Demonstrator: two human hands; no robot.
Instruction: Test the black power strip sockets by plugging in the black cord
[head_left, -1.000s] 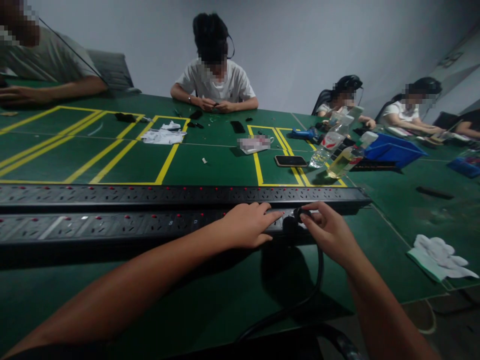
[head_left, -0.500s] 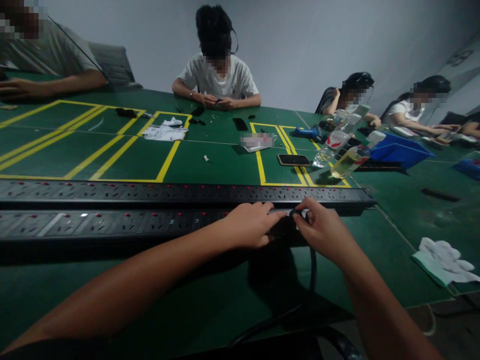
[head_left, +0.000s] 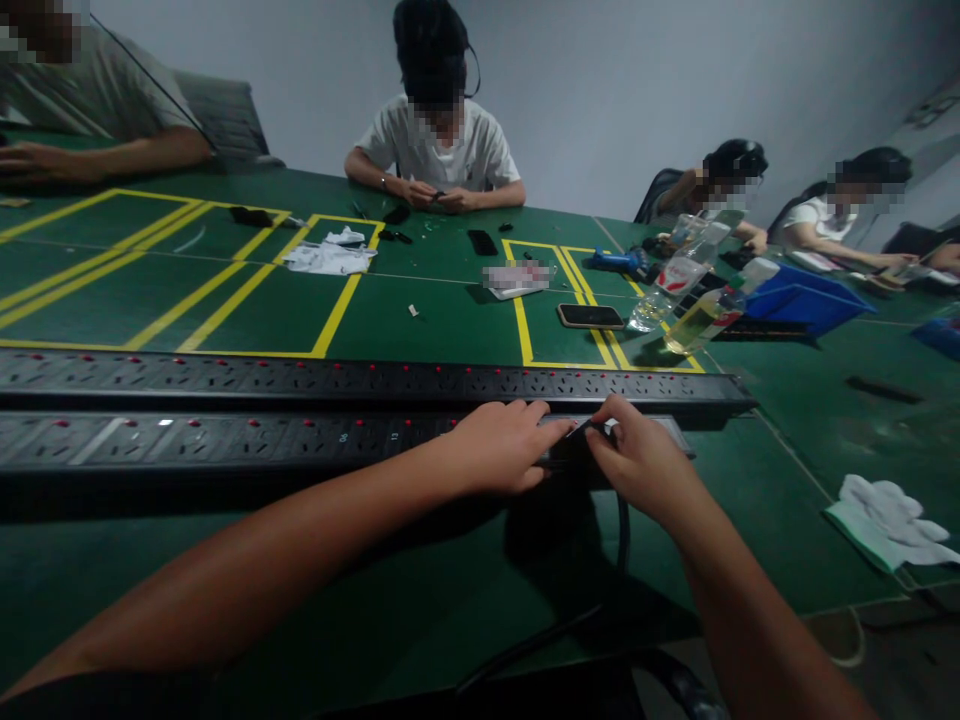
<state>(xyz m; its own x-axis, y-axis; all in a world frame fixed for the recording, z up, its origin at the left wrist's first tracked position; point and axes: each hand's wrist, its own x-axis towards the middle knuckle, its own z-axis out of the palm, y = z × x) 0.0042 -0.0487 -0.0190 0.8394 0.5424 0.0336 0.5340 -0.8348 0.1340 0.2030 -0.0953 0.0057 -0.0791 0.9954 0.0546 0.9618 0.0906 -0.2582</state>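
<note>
Two long black power strips lie side by side across the green table, the far power strip [head_left: 300,378] behind the near power strip [head_left: 255,445]. Both carry rows of sockets and small red lights. My left hand [head_left: 506,445] is closed over the near strip toward its right end. At that end my right hand [head_left: 637,445] pinches a small dark part, mostly hidden by the fingers. A pale flat end piece [head_left: 679,437] shows just past the right hand. Below it hangs a black cable [head_left: 624,530], its upper end hidden.
A white glove [head_left: 889,515] lies at the right. Beyond the strips are a phone [head_left: 591,316], a clear bottle [head_left: 667,285], a bottle of yellow liquid [head_left: 709,318], a blue bin [head_left: 810,300] and white gloves [head_left: 330,255]. Several people sit around the table.
The dark part in my right fingers has tilted and shows less. More of the pale end piece appears to the right of my right hand. My left hand stays on the strip.
</note>
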